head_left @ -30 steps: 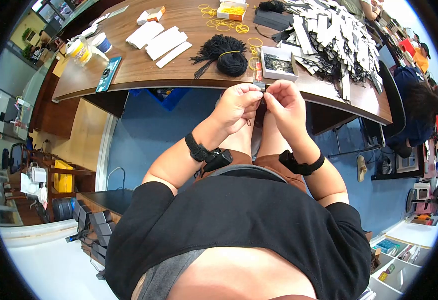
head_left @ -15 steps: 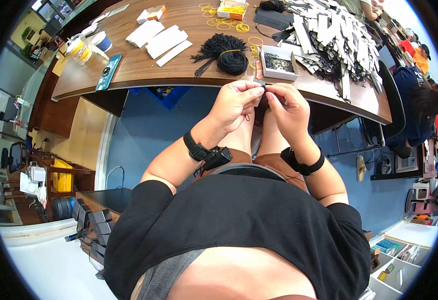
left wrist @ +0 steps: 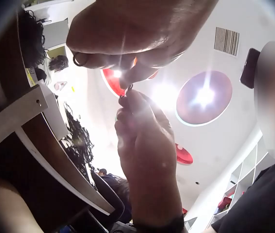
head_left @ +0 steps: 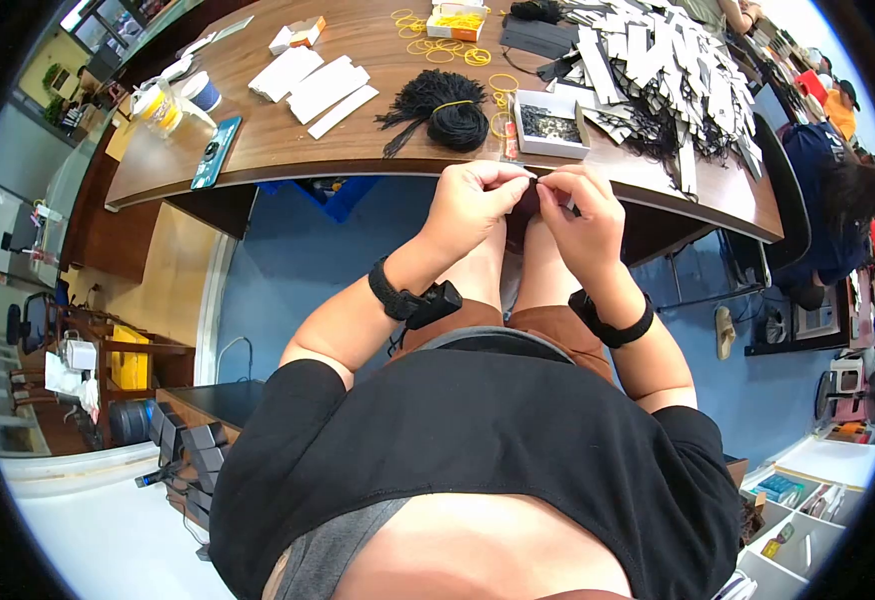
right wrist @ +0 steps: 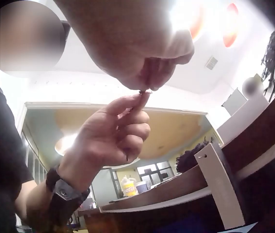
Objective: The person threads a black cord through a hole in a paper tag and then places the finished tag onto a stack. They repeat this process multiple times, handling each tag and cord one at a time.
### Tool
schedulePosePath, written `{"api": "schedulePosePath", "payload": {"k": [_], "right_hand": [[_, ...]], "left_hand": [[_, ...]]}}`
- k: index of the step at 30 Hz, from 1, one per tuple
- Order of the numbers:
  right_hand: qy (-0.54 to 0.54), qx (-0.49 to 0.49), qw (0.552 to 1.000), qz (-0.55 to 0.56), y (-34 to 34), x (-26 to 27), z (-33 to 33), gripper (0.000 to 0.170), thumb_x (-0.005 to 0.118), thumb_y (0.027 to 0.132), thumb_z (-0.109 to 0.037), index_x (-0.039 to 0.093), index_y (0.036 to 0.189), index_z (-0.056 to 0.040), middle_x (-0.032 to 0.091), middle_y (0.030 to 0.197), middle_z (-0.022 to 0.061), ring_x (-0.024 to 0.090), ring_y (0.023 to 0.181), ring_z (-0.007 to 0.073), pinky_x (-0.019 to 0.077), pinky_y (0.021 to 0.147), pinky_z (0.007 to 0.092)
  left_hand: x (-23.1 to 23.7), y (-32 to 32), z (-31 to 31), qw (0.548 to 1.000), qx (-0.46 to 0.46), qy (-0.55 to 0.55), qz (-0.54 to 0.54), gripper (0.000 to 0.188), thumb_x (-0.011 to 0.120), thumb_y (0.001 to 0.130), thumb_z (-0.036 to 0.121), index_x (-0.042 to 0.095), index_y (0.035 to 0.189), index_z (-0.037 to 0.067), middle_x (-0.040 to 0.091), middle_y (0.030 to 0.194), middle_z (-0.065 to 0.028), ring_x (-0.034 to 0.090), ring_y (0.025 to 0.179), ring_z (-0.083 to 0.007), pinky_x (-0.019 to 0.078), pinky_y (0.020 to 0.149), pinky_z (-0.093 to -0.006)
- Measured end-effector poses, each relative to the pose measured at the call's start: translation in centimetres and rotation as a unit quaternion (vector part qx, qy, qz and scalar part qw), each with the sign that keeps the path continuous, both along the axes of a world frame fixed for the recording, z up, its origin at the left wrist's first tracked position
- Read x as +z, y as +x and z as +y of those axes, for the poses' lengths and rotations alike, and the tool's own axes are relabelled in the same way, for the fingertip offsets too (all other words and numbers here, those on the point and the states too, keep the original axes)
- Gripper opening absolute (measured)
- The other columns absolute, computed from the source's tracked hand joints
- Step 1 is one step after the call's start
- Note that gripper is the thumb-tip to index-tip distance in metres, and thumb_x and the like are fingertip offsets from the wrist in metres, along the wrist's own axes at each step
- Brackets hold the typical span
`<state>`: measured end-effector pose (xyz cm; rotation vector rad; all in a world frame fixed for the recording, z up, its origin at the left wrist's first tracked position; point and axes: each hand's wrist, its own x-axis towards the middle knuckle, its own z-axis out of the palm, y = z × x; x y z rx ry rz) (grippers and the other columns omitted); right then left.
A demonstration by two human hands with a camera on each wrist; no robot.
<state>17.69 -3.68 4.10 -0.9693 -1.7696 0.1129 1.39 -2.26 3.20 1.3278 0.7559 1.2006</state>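
Note:
Just off the table's front edge, my left hand (head_left: 473,208) and right hand (head_left: 586,212) meet fingertip to fingertip. Between thumb and forefinger the left hand pinches a thin black cord (right wrist: 143,91), while its other fingers curl in. A dark loop (left wrist: 80,59) of cord pokes out of that hand's curled fingers. My right hand pinches the same small dark bit from its own side, largely hidden by the fingertips. Near the hands, a pale tag (right wrist: 221,187) with a small hole juts past the table edge in both wrist views.
On the wooden table (head_left: 358,150) lie a black cord bundle (head_left: 458,125), white strips (head_left: 328,88), yellow rubber bands (head_left: 448,50) and a white box (head_left: 550,145) of small dark pieces. A heap of tags (head_left: 658,80) covers the right side. A phone (head_left: 216,152) lies left, near cups.
Both hands have shifted slightly and their fingertips are closer together. The grey piece seen at the left fingertips a second ago no longer shows there in the head view.

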Motion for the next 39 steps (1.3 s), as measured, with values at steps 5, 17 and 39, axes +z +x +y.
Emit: {"api": "schedulePosePath", "payload": {"k": [5, 17, 39], "right_hand": [[-0.048, 0.03, 0.997, 0.055, 0.8, 0.0, -0.2, 0.009, 0.068, 0.074, -0.001, 0.063, 0.081, -0.0028, 0.061, 0.075, 0.0061, 0.057, 0.064, 0.0143, 0.0457, 0.058, 0.0238], [-0.305, 0.155, 0.886, 0.312, 2.0, -1.8, 0.1, 0.008, 0.064, 0.083, -0.005, 0.064, 0.089, -0.0002, 0.062, 0.08, 0.0013, 0.054, 0.068, 0.0047, 0.0438, 0.064, 0.0187], [-0.149, 0.098, 0.982, 0.056, 2.6, 2.0, 0.9, 0.023, 0.068, 0.075, -0.001, 0.064, 0.097, -0.0024, 0.061, 0.085, 0.0058, 0.057, 0.07, 0.0132, 0.048, 0.064, 0.0245]], "left_hand": [[-0.1, 1.0, -0.2, 0.999, -0.032, 0.023, -0.011, 0.019, 0.058, 0.086, 0.003, 0.064, 0.102, -0.004, 0.066, 0.095, -0.0058, 0.058, 0.084, -0.0076, 0.0464, 0.077, -0.0224], [-0.9, 1.0, 0.2, 0.987, 0.068, 0.074, 0.127, 0.016, 0.064, 0.08, 0.01, 0.066, 0.089, -0.003, 0.058, 0.065, 0.0019, 0.045, 0.059, -0.0022, 0.0389, 0.053, -0.0191], [0.0, -0.3, 0.9, 0.999, 0.015, -0.026, 0.032, 0.013, 0.061, 0.085, 0.007, 0.064, 0.092, -0.003, 0.065, 0.083, -0.0044, 0.055, 0.075, -0.0064, 0.0448, 0.069, -0.0214]]}}
